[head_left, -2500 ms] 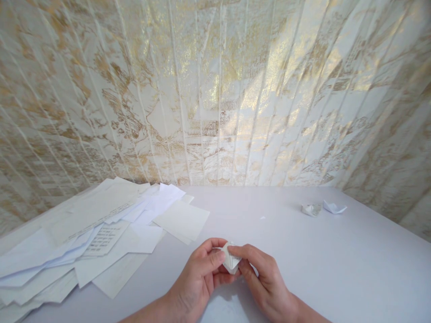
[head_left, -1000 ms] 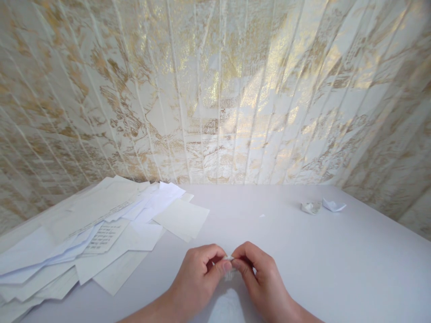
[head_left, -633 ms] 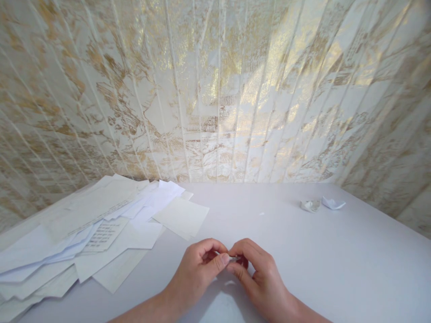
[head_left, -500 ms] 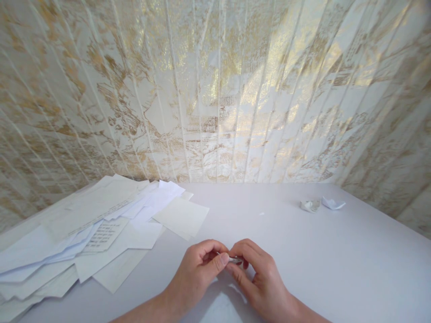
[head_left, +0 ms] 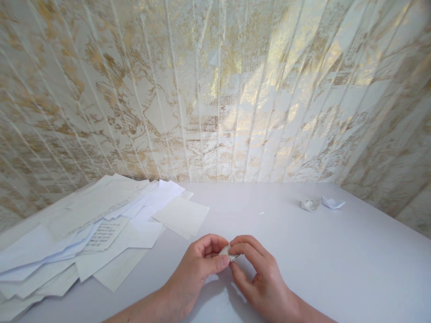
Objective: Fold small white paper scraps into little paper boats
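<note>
A small folded piece of paper is pinched between my two hands, just above the white table. My left hand grips its left end with thumb and curled fingers. On the other side, my right hand has its fingertips and thumb on the paper's right end. The fingers cover much of the paper, so its full shape is hidden.
Loose sheets of paper, some with printed text, lie in a spread pile at left. Two small folded paper boats, one greyish and one white, sit at the far right. A tiny white scrap lies mid-table. A patterned wall rises behind.
The folded paper has turned so more of its pale face shows between my fingers. My right fingers have shifted over its top, and both hands have risen slightly in view.
</note>
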`<state>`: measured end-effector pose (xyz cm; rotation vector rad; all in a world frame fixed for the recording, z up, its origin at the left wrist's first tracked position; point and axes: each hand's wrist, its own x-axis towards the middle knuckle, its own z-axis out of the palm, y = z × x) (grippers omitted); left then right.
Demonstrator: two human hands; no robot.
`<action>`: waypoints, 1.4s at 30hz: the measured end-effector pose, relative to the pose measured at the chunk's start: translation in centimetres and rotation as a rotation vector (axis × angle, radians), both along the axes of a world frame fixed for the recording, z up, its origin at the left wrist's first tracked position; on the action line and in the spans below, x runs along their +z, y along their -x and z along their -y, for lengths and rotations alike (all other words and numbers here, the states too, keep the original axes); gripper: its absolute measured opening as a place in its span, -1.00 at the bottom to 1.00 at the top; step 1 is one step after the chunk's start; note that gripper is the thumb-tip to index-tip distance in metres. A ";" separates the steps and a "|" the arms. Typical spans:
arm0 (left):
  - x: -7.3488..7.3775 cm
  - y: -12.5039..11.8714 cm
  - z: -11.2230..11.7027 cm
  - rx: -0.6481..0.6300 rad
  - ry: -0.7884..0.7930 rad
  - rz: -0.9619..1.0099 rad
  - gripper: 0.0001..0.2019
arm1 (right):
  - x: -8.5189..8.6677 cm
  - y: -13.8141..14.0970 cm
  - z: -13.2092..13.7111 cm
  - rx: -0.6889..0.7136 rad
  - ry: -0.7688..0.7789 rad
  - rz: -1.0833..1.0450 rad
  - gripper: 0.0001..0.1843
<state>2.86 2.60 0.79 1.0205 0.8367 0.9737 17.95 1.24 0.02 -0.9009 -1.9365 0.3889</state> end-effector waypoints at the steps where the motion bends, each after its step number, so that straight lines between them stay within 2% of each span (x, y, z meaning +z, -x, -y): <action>1: 0.0 0.0 0.0 0.012 -0.001 -0.001 -0.83 | 0.0 0.0 0.0 0.001 -0.003 0.001 -0.73; 11: 0.3 0.1 0.2 0.013 0.027 -0.035 -0.59 | 0.2 0.0 0.2 0.019 -0.078 0.063 -0.69; 20: 0.7 0.0 0.3 0.024 0.029 -0.099 -0.59 | 0.0 -0.2 0.1 0.011 -0.086 0.078 -0.68; 26: 1.0 0.1 0.2 0.050 0.054 -0.137 -0.61 | -0.2 -0.3 0.0 0.008 -0.036 0.052 -0.68; 35: 1.0 0.1 0.1 0.017 0.035 -0.168 -0.58 | -0.2 -0.3 -0.3 -0.024 0.041 -0.021 -0.69; 38: 1.2 0.0 0.1 -0.003 0.039 -0.164 -0.56 | -0.2 -0.3 -0.3 -0.059 0.111 -0.064 -0.73; 42: 1.5 0.0 0.0 -0.059 -0.002 -0.161 -0.62 | -0.1 -0.2 -0.4 -0.093 0.216 -0.099 -0.79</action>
